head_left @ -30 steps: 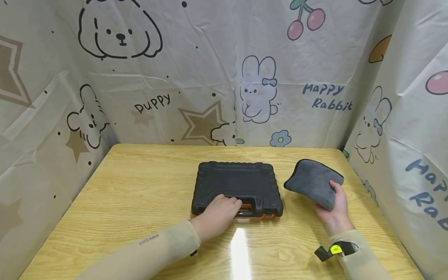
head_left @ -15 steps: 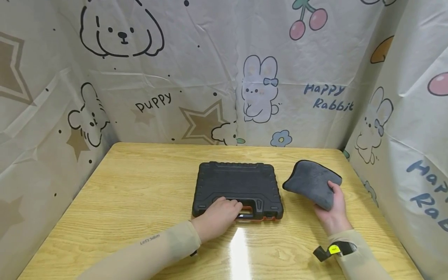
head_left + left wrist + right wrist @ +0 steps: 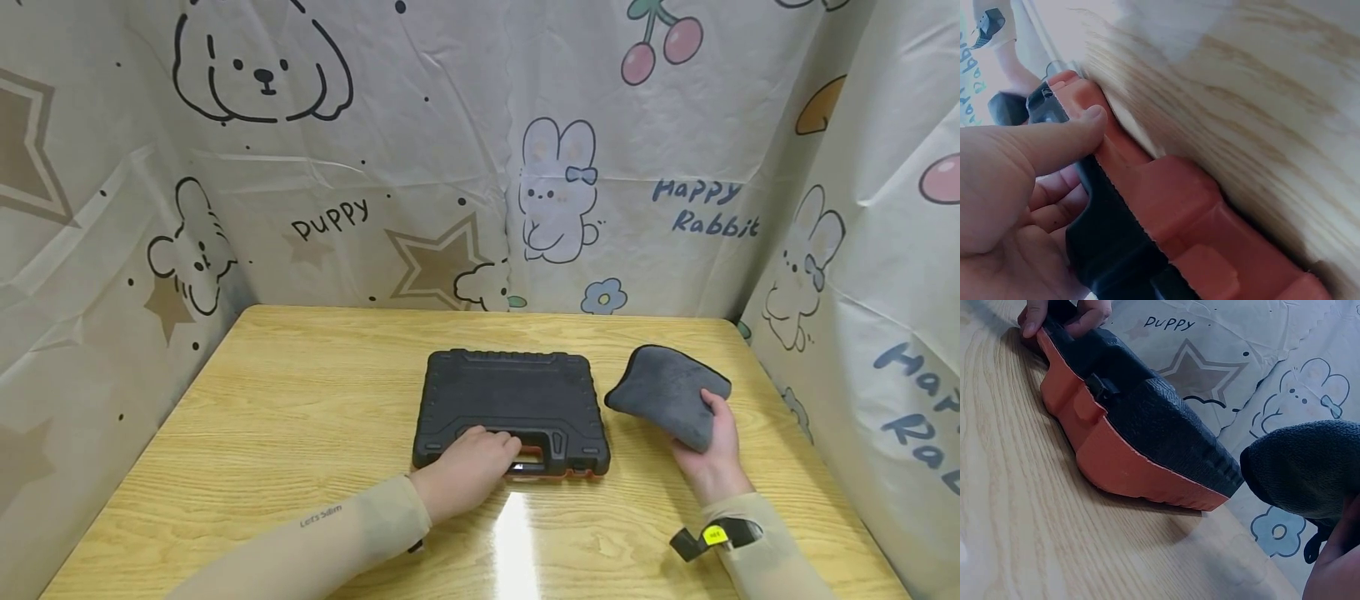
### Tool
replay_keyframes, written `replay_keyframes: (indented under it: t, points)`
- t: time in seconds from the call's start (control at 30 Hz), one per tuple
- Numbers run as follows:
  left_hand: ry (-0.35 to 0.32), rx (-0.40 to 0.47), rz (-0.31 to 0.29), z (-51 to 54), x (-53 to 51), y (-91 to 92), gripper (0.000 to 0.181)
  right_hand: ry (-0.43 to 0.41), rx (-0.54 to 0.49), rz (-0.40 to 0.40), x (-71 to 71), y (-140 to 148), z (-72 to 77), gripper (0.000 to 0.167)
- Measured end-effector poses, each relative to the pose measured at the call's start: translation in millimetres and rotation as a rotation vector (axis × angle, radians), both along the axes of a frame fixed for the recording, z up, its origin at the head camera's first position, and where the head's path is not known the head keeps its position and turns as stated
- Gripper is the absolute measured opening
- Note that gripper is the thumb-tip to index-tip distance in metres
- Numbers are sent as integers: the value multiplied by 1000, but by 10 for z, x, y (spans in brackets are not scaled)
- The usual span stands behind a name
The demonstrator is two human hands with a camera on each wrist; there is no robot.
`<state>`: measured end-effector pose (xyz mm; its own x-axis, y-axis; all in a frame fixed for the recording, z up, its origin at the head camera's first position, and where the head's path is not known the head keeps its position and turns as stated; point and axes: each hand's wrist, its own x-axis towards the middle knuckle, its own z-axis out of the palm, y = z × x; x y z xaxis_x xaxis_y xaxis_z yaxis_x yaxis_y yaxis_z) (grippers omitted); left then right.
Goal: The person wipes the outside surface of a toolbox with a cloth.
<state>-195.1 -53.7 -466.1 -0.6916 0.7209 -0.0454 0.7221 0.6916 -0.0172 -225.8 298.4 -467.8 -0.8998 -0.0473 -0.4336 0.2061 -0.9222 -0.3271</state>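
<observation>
A black plastic carrying case point(image 3: 510, 387) with an orange lower half lies closed on the table, its handle side facing me. My left hand point(image 3: 467, 471) grips the handle. In the left wrist view the thumb point(image 3: 1066, 142) lies on the orange half point(image 3: 1179, 187), with the other fingers curled round the black side. To the right of the case, my right hand point(image 3: 716, 454) holds a dark grey plush cloth point(image 3: 663, 393) with black edging by its near right corner, thumb on top. That cloth is held above the table; its underside is hidden in the head view.
The wooden table point(image 3: 300, 400) has its far edge against a printed fabric backdrop point(image 3: 360, 150). Fabric walls also stand at the left and right. A black strap point(image 3: 705, 537) with a yellow tag sits on the right wrist.
The case has shifted very slightly towards me with my left hand on its handle. My right hand and the cloth have drifted a little to the left.
</observation>
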Motion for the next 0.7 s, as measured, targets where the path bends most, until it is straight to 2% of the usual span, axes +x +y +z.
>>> replay_keyframes:
  t: [0.07, 0.13, 0.2, 0.27, 0.37, 0.47, 0.57, 0.63, 0.7]
  points:
    - [-41, 40, 13, 16, -4, -12, 24, 0, 5, 3, -2, -5, -2, 61]
    - [-109, 100, 35, 44, -14, -26, 23, -7, 3, -1, -7, -10, -3, 60]
    - [-202, 198, 70, 88, -30, -44, 22, -3, 7, 0, -9, -15, -6, 60]
    - [-267, 306, 108, 152, -49, -71, 20, 3, 10, 2, -11, -16, -10, 60]
    - [-289, 489, 179, 273, -101, -139, 16, 9, 7, 1, -6, -17, -19, 60]
    - [-293, 716, 290, 404, -174, -240, 18, 30, 4, 5, 4, -17, -31, 62]
    - [-382, 1008, 432, 498, -260, -358, 24, 56, 8, 11, 11, -19, -42, 63]
    - [-438, 1179, 527, 511, -326, -441, 29, 63, 11, 13, 12, -20, -46, 63]
    - [-490, 1316, 623, 476, -387, -519, 36, 65, 14, 16, 10, -22, -48, 63]
